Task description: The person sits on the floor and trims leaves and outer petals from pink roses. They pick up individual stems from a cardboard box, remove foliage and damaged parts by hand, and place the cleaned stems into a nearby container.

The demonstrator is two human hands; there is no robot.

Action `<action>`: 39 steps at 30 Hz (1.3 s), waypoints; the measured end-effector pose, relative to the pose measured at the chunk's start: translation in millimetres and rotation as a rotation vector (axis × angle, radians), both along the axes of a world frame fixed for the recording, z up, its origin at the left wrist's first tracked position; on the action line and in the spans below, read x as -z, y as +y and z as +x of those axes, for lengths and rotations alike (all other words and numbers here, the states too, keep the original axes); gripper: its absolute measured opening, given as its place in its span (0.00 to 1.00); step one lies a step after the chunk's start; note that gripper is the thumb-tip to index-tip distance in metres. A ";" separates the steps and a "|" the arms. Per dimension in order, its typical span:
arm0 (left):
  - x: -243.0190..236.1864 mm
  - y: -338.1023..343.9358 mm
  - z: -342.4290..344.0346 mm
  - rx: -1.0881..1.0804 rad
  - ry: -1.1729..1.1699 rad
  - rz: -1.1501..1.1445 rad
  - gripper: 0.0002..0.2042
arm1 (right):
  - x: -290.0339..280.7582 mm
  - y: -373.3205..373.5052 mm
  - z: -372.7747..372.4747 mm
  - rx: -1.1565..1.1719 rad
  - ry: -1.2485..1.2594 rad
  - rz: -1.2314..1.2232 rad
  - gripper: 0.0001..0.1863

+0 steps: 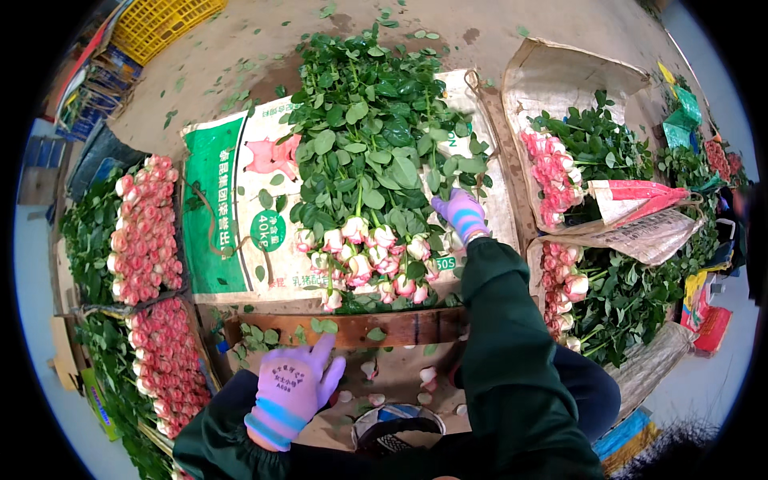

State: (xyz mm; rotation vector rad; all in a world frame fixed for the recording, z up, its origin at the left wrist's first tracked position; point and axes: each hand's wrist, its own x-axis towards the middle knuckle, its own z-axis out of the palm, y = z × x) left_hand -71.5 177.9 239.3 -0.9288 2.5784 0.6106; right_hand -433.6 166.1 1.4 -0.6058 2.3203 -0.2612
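A heap of pink-and-white roses (358, 258) lies on a printed woven sack (216, 208). Their blooms face me, and the leafy stems (360, 120) stretch away. My left hand (292, 388), in a lilac glove with blue bands, hovers palm down by the near wooden board (360, 329). Its fingers are spread and it holds nothing. At the right edge of the heap is my right hand (462, 216), in a matching glove. Its thumb and fingers look apart among the leaves, with the fingertips partly hidden; no stem shows in its grasp.
Packed rose bundles (148, 232) line the left side. More wrapped roses (552, 180) lie to the right, with a red-and-white sheet (636, 200) over them. A yellow crate (160, 24) stands at the far left. Leaves and petals litter the floor; a bucket (398, 416) sits near me.
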 end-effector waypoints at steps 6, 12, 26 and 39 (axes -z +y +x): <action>-21.3 22.4 15.0 0.040 0.104 -0.042 0.16 | -144.0 32.9 59.2 0.018 -0.613 -0.819 0.19; -28.9 56.2 26.7 0.124 0.265 -0.120 0.18 | -271.6 96.6 139.7 0.104 -0.741 -0.985 0.19; -35.2 66.5 34.4 0.087 0.538 0.020 0.29 | -261.6 143.9 202.0 0.044 -0.836 -1.131 0.21; -52.3 62.2 8.5 -0.125 0.872 0.054 0.31 | -249.4 114.7 202.7 0.447 -1.539 -0.938 0.20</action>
